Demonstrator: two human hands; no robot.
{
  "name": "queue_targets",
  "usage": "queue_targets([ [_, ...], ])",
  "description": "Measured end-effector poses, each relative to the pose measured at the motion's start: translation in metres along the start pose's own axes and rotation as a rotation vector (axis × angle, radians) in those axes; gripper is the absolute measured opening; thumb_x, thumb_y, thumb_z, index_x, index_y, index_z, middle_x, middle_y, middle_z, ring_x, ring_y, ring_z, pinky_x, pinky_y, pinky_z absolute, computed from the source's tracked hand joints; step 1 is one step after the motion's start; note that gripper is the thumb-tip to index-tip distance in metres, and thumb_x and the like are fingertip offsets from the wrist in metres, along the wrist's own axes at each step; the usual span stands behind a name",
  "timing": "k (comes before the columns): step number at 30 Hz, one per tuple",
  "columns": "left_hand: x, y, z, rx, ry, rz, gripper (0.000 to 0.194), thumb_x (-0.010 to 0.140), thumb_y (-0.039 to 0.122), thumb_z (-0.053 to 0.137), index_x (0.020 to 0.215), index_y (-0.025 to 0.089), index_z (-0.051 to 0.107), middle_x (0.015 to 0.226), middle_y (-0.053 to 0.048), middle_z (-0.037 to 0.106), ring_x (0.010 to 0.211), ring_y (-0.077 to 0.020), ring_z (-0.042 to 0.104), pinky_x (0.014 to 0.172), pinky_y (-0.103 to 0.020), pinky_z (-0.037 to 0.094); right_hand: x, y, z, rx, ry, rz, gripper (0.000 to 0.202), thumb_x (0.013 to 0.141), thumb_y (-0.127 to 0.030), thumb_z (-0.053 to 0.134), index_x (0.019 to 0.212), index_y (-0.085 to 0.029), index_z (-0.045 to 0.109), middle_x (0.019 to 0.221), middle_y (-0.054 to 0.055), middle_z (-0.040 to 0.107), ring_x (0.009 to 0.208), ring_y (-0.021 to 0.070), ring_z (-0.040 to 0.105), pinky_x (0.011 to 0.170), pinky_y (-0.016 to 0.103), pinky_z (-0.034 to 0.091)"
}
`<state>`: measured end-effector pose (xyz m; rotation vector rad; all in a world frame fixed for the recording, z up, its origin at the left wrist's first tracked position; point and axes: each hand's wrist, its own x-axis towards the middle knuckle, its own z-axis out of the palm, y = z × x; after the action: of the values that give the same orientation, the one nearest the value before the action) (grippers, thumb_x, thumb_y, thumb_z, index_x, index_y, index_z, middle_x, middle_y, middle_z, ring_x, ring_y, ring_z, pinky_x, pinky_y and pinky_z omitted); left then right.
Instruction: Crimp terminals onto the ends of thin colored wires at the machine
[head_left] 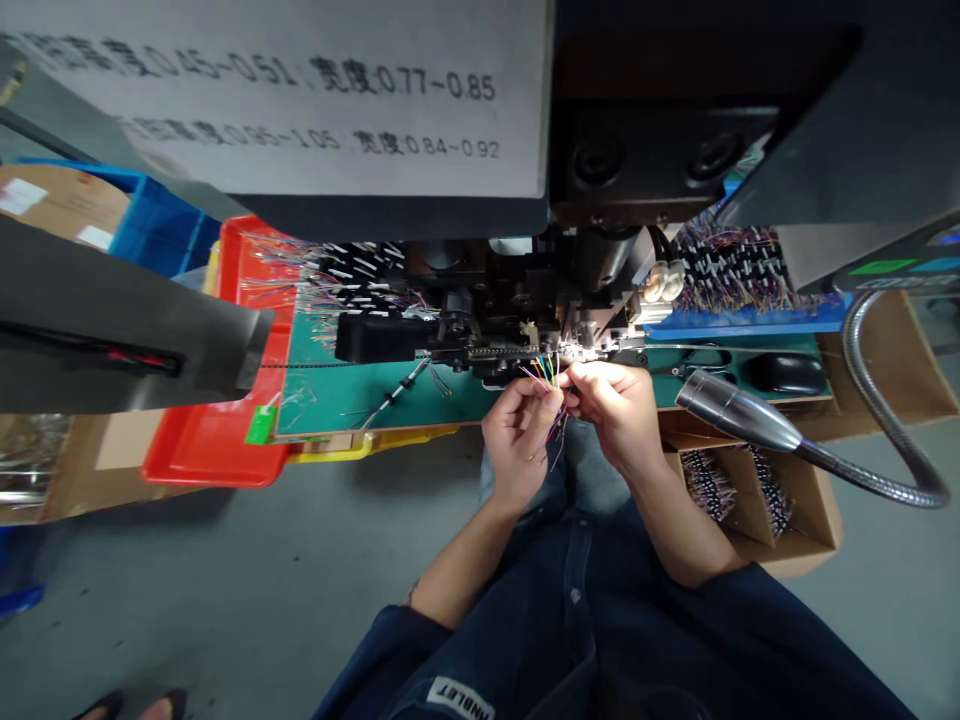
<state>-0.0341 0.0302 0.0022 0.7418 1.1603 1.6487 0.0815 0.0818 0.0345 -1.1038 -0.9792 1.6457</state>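
Note:
A bundle of thin coloured wires [541, 372] fans out above the fingertips of my left hand [519, 435], which is closed around it. My right hand [619, 405] pinches at the upper right of the bundle, close beside the left; its fingertips most likely grip a wire, though the exact spot is partly hidden. Both hands are just in front of the lit working point of a crimping machine [574, 350]. A strip of small terminals [502, 352] runs across the machine towards that point. Loose wire ends hang below my left fingers.
Left on the green table mat [322, 400] lies a wire harness [397, 392]. A red tray [214, 440] stands further left. Heaps of harnesses [735, 265] are behind the machine. At right are a lamp [739, 410], scissors [701, 358], a black mouse [787, 374] and a cardboard box [814, 510].

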Motion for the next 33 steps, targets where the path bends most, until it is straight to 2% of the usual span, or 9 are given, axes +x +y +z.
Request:
queue_targets([
  [4,0.000,0.001,0.000,-0.019,0.008,0.006,0.034,0.102,0.051,0.094,0.099,0.023,0.076,0.087,-0.001,0.082,0.075,-0.0169,0.078,0.078,-0.032,0.068,-0.002,0.004,-0.004,0.005,-0.003,-0.020,0.045,0.092,-0.066,0.095,0.086,-0.021,0.090,0.069,0.004,0.073,0.062,0.0183,0.062,0.057,0.035,0.058],
  [7,0.000,0.004,0.001,0.006,-0.005,-0.016,0.038,0.100,0.056,0.095,0.096,0.023,0.075,0.085,-0.001,0.080,0.075,-0.0173,0.076,0.077,-0.032,0.067,-0.005,0.003,-0.007,-0.083,-0.018,-0.089,0.048,0.094,-0.070,0.094,0.097,-0.022,0.093,0.063,0.000,0.066,0.056,0.0168,0.056,0.053,0.034,0.055],
  [11,-0.001,0.004,0.002,0.028,-0.021,-0.026,0.043,0.099,0.061,0.095,0.094,0.024,0.074,0.085,-0.001,0.080,0.074,-0.0178,0.074,0.074,-0.032,0.065,-0.007,-0.002,-0.006,-0.175,0.005,-0.145,0.049,0.094,-0.071,0.094,0.086,-0.023,0.088,0.065,0.002,0.068,0.056,0.0171,0.056,0.052,0.035,0.054],
  [16,-0.001,-0.004,0.002,-0.063,-0.005,-0.022,0.035,0.100,0.048,0.098,0.093,0.023,0.075,0.083,0.002,0.077,0.072,-0.0138,0.071,0.073,-0.027,0.064,-0.003,0.002,-0.008,-0.038,-0.027,-0.085,0.046,0.092,-0.066,0.097,0.082,-0.023,0.083,0.068,0.003,0.073,0.056,0.0166,0.059,0.054,0.033,0.055],
  [20,-0.001,-0.008,0.000,-0.069,-0.003,0.005,0.035,0.102,0.047,0.096,0.093,0.022,0.073,0.084,0.001,0.079,0.071,-0.0145,0.076,0.072,-0.027,0.066,-0.004,0.008,-0.009,0.032,-0.026,-0.069,0.044,0.096,-0.061,0.095,0.084,-0.021,0.082,0.070,0.003,0.075,0.056,0.0146,0.059,0.054,0.030,0.051],
  [23,0.000,-0.009,-0.002,-0.060,-0.002,0.063,0.032,0.103,0.044,0.094,0.095,0.022,0.072,0.089,0.000,0.081,0.072,-0.0144,0.078,0.071,-0.027,0.067,-0.005,0.007,-0.005,0.063,0.002,-0.064,0.043,0.095,-0.060,0.094,0.083,-0.021,0.081,0.068,0.002,0.074,0.054,0.0136,0.057,0.052,0.029,0.048],
  [27,0.002,-0.009,-0.003,-0.053,-0.010,0.101,0.027,0.105,0.041,0.093,0.097,0.022,0.074,0.088,0.000,0.081,0.073,-0.0150,0.079,0.071,-0.028,0.068,-0.003,0.004,0.003,0.097,0.053,-0.009,0.044,0.090,-0.061,0.094,0.078,-0.021,0.081,0.061,0.000,0.066,0.052,0.0143,0.054,0.052,0.031,0.049],
  [30,0.003,-0.009,-0.002,-0.054,-0.006,0.110,0.026,0.106,0.040,0.092,0.098,0.022,0.075,0.087,0.000,0.080,0.074,-0.0155,0.079,0.072,-0.029,0.069,-0.002,0.004,0.006,0.097,0.066,0.007,0.043,0.092,-0.061,0.093,0.078,-0.021,0.083,0.055,-0.002,0.058,0.050,0.0131,0.049,0.051,0.031,0.045],
  [33,0.003,-0.009,-0.002,-0.043,0.001,0.117,0.026,0.106,0.040,0.092,0.098,0.022,0.075,0.088,0.000,0.081,0.075,-0.0156,0.079,0.074,-0.029,0.069,-0.002,0.005,0.006,0.095,0.070,0.005,0.043,0.093,-0.061,0.093,0.081,-0.020,0.086,0.054,-0.002,0.059,0.050,0.0128,0.047,0.052,0.031,0.045],
])
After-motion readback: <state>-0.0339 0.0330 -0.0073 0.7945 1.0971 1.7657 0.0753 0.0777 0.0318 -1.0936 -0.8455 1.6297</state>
